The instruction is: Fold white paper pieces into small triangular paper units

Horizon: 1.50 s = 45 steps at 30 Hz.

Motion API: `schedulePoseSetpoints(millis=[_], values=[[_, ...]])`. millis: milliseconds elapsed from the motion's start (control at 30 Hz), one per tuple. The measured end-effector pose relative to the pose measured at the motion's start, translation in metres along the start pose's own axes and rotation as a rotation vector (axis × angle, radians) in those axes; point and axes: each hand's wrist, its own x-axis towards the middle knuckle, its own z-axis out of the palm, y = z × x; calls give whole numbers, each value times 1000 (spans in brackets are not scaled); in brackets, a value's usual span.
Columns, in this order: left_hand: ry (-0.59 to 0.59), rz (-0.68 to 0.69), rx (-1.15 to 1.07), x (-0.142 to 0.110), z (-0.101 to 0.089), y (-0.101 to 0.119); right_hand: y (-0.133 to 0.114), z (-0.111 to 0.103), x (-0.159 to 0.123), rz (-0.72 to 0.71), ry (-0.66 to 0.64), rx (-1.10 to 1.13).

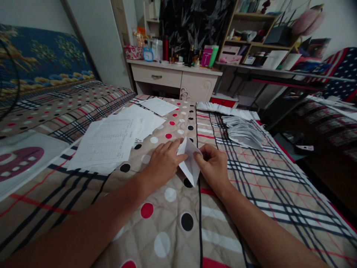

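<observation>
Between my two hands is a small folded piece of white paper [190, 163], pulled apart into a pocket with a pointed lower end. My left hand [164, 160] pinches its left edge, the thumb lying inside the fold. On the other side my right hand [213, 163] grips the right edge between thumb and curled fingers. The paper is held just over the spotted bed cover [161, 243]. To the left lies a loose pile of printed sheets [103, 143]. Folded white papers [242, 132] are stacked at the right, beyond my right hand.
A long row of folded papers [227, 109] lies at the bed's far edge. A white plastic bag [55, 149] rests at the left. Behind the bed stand a white dresser [156, 76] with bottles and boxes, and a shelf unit [253, 46].
</observation>
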Motion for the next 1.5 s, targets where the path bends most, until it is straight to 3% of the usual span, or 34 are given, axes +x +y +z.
schedulePoseSetpoints(millis=[133,233,500,667,800,967,1067,1233,1500], values=[[-57,9,-51,0,0,-3,2,0,3,159,11,131],[-83,36,-114,0,1,-3,3,1,3,183,-9,166],[141,-36,-646,1,16,-16,9,-1,6,310,-99,336],[158,-128,-818,3,16,-16,4,-5,5,227,-182,374],[92,-323,-928,2,20,-18,1,-4,3,133,-291,569],[63,-413,-1024,0,26,-18,4,3,2,197,-295,627],[112,-398,-1010,2,22,-16,7,6,3,217,-283,617],[311,-278,-1014,6,18,-16,9,4,1,181,-304,535],[414,-142,-911,5,13,-14,-1,-5,0,-55,-159,433]])
